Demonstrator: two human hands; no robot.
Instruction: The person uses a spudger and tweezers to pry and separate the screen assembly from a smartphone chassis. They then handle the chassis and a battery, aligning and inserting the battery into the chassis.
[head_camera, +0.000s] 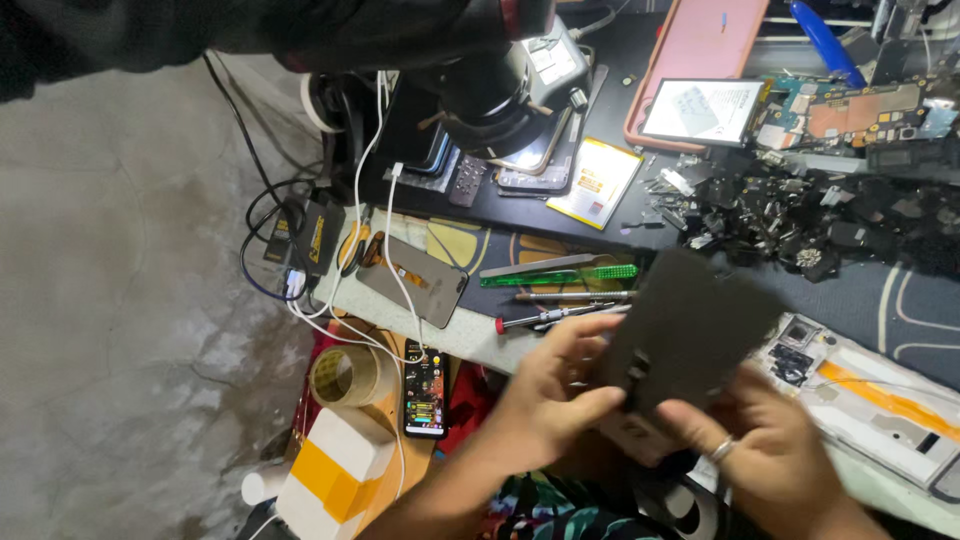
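A: Left hand (545, 395)?
B: Clamped on the lower left edge of the dark flat panel (690, 335), thumb on top near a small dark tab, fingers curled underneath

A: Right hand (765, 450)?
B: Ring on one finger, gripping the panel's bottom edge from below right (blurred, exact finger placement hard to tell)

A: Panel location?
B: Held in the air over the near edge of the table (470, 340), between both hands, front and centre. Tilted, long axis running from lower left up to upper right, far corner pointing away from the body

A: Nearer hand?
B: Both touching. Left at the near-left corner, right at the near edge; upper half of the panel free of fingers

A: Around it?
B: Opened phone body (880, 400) with orange strip lying just right of the panel on the table. Screwdriver (540, 318) with red tip and green tool (560, 272) just left, above the left hand. Heap of dark small parts (800, 215) further back. Tape roll (345, 375) and lit phone (424, 395) down left, well apart. Pink case (700, 60) at the far side
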